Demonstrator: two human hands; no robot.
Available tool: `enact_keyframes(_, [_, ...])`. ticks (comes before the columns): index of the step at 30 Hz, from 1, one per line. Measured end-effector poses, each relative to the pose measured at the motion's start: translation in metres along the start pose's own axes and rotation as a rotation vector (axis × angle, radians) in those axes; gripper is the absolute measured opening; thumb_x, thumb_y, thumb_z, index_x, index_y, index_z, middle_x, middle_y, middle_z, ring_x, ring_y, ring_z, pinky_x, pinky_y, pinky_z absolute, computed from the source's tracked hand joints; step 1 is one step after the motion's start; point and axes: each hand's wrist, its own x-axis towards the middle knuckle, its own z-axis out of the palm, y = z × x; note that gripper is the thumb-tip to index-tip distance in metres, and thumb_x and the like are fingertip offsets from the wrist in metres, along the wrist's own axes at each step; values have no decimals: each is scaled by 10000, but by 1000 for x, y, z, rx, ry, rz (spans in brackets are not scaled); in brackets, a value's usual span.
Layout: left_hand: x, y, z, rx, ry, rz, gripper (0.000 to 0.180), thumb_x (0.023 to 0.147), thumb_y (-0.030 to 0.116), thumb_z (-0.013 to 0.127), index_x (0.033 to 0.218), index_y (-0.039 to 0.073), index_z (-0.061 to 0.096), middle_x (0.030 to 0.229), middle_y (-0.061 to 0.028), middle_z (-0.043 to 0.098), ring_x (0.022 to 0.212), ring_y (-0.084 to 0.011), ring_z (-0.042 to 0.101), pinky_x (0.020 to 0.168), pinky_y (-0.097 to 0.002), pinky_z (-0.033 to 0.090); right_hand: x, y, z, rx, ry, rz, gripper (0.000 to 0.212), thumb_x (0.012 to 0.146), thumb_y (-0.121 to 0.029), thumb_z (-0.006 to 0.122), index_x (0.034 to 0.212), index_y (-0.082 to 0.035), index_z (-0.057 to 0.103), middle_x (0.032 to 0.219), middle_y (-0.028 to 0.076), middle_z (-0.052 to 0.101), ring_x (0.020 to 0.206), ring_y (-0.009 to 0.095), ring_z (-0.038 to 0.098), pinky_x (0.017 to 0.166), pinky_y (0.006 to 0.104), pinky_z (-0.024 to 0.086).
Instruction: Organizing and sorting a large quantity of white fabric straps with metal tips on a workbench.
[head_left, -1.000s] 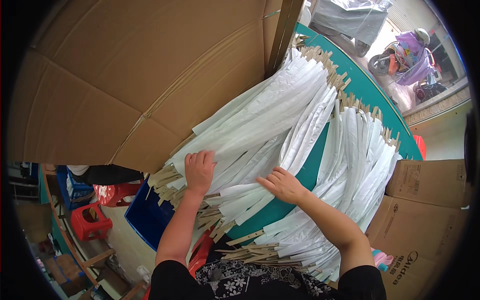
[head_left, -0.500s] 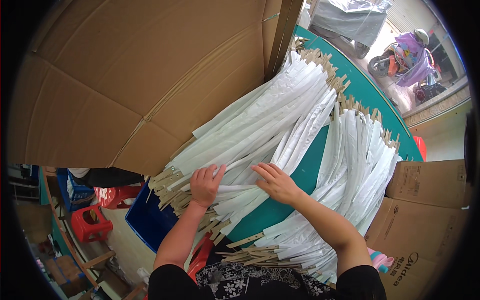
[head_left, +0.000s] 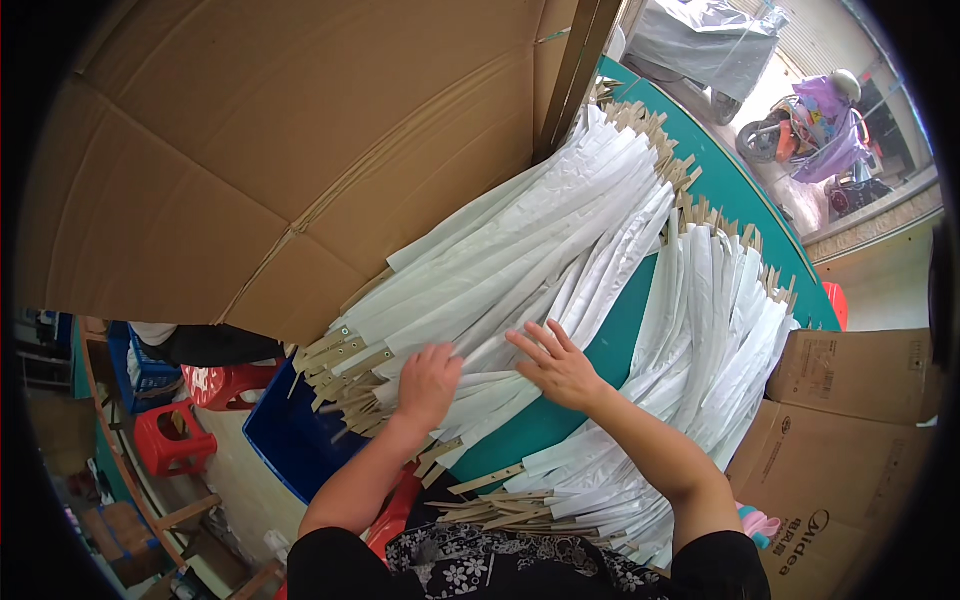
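Head view: the left bundle of white strips (head_left: 520, 255) lies on the green table (head_left: 612, 350). Left hand (head_left: 430, 384) is over it, can't tell if it's gripping; right hand (head_left: 556, 368) has fingers spread, holding nothing. Light, flat palms probably crease less.

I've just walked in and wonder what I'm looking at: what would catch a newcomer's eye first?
Probably the long white strips heaped on the green table, one pile in the middle and another to its right. Next, perhaps, the big sheet of brown cardboard filling the upper left, and the scooter draped in purple at the upper right.
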Motion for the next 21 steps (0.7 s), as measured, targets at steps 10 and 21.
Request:
enact_keyframes(10, [12,17,-18,-339,185,-176,366,782,241,728,1084,55,634,1027,-100,662,961,-309,627,842,-409,483,-7,18,-17,133,-261,-218,112,873,-98,473,955,-109,548,982,61,541,1068,235,562,1161,425,252])
enact_keyframes(21, [9,-1,-12,-172,-55,-17,256,771,175,712,1008,88,668,883,-77,625,801,-283,607,709,-413,458,-9,7,-22,158,-159,-77,569,856,-45,473,1407,-150,377,860,69,540,904,245,583,1068,428,368])
